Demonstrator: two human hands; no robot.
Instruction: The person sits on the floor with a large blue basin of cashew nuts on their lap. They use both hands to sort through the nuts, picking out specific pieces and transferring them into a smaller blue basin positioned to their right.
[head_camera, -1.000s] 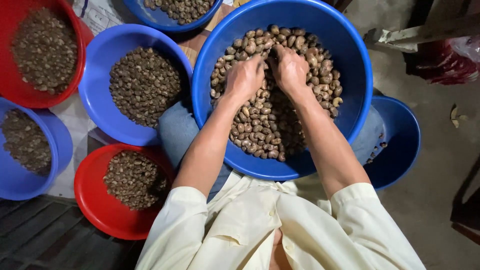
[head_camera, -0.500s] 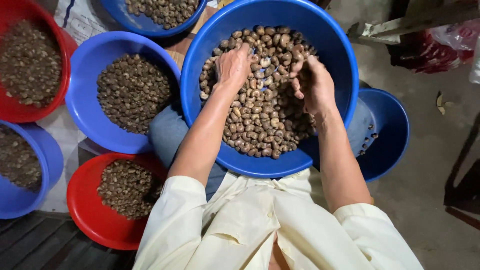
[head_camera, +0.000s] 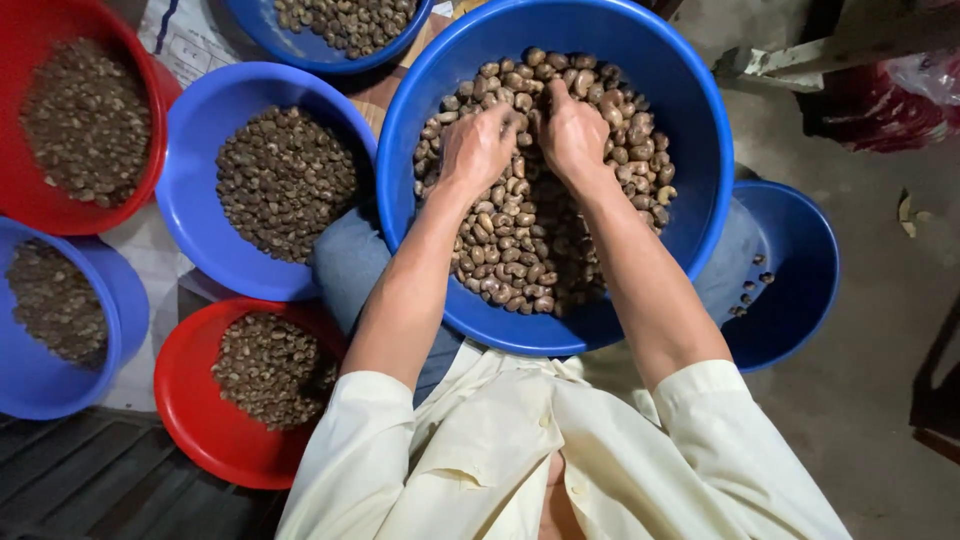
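— Cashew nuts (head_camera: 520, 250) fill the big blue basin (head_camera: 700, 130) at top centre, resting on the person's lap so both arms reach in easily.
— And the hands?
— Left hand (head_camera: 478, 145) and right hand (head_camera: 572, 130) sit side by side, fingers curled down into the heap; whether they grip any, I can't tell.
— Around it?
— Smaller blue bowl (head_camera: 215, 240) and red bowl (head_camera: 200, 440) crowd the left; a nearly empty blue bowl (head_camera: 800, 270) sits right.

A grey concrete floor (head_camera: 860, 400) carries red basins (head_camera: 200, 440) and blue basins (head_camera: 200, 230) of brown nuts, a sheet of paper (head_camera: 150, 270) beneath some, and a nearly empty blue basin (head_camera: 800, 290).
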